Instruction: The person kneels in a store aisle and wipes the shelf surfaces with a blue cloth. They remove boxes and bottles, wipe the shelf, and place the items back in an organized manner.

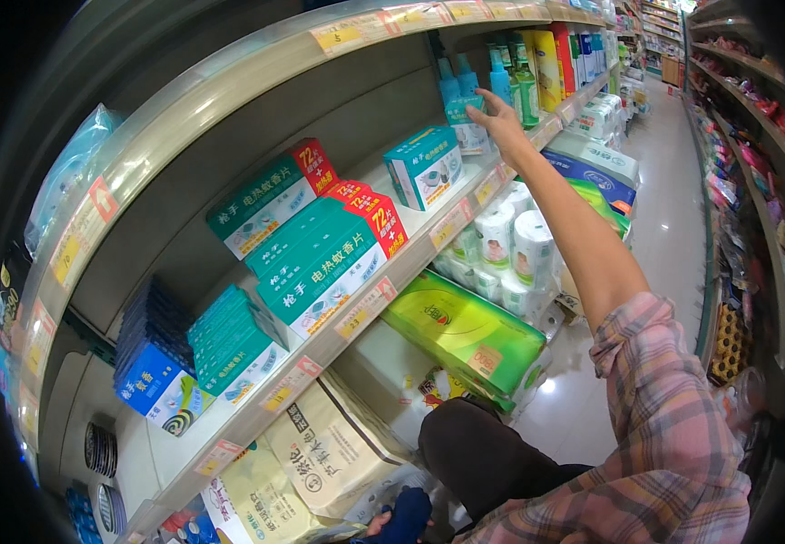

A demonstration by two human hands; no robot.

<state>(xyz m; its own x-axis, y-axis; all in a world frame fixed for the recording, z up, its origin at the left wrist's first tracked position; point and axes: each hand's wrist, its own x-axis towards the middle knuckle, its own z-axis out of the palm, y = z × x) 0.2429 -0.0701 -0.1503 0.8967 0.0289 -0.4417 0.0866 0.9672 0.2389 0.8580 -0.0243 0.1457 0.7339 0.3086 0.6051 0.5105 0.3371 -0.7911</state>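
My right hand [503, 126] reaches to the back right of the middle shelf [426, 219]. Its thumb and fingers are around the upper right corner of a small teal-and-white mosquito repellent box [468, 129]. Just left of it on the shelf stands a larger teal-and-white box [425, 168]. Blue spray bottles [500, 78] and green glass bottles [525, 92] are behind and beside the hand. Low at the bottom edge, my left hand [380, 522] is bunched around a dark navy cloth [411, 513], which hides most of its fingers.
Teal mosquito-mat boxes with red ends [331, 272] and blue mosquito-coil boxes [161, 391] line the shelf. Below sit a green tissue pack [464, 333], toilet rolls [532, 238] and beige paper packs [331, 449]. An upper shelf edge [249, 64] overhangs. Opposite shelving [759, 122] borders the aisle floor [664, 177].
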